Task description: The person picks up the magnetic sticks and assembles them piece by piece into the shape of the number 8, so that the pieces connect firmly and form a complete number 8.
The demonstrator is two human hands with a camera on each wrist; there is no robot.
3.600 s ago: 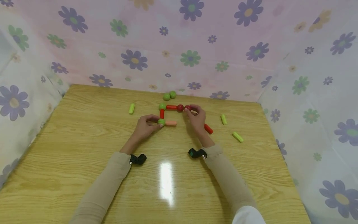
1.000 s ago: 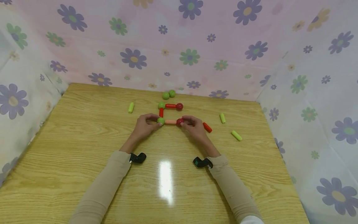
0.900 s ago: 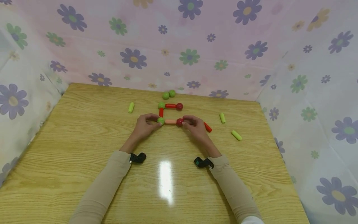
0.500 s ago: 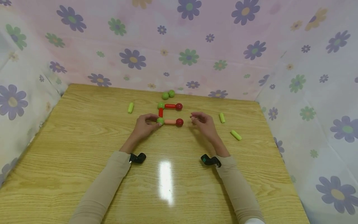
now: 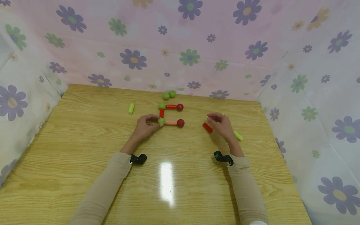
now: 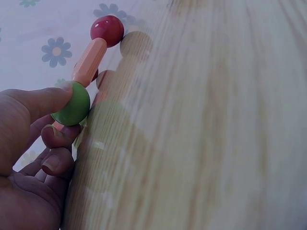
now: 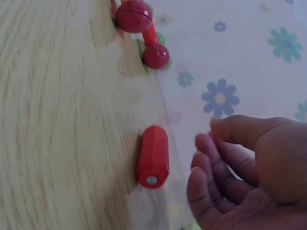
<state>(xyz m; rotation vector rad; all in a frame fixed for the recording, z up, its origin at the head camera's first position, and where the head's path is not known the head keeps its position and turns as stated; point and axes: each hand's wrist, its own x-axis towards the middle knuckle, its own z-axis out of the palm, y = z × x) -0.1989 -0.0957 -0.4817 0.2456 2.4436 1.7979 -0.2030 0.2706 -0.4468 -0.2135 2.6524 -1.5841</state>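
A smooth yellow-green stick point(image 5: 131, 108) lies at the left on the glossy, wood-grained counter point(image 5: 98, 140). The left hand point(image 5: 147, 125) pinches a shiny, round green ball point(image 5: 161, 121) between thumb and fingers, at the near corner of a joined, three-sided shape. From this ball a short red stick point(image 5: 161, 113) runs back to a far green ball point(image 5: 162, 106); two loose green balls point(image 5: 169, 95) sit behind. Rightward, a red bar point(image 5: 171, 106) ends in a far red ball point(image 5: 180, 107), and a ridged peach stick point(image 5: 171, 122) ends in a near red ball point(image 5: 180, 123). Farther right lies a faceted loose red stick point(image 5: 207, 127), a pale disc in its end, just beside the right hand point(image 5: 222, 126), whose fingers curl loosely, narrowly spaced and empty. Half a second ago this hand covered that stick; it has since shifted right.
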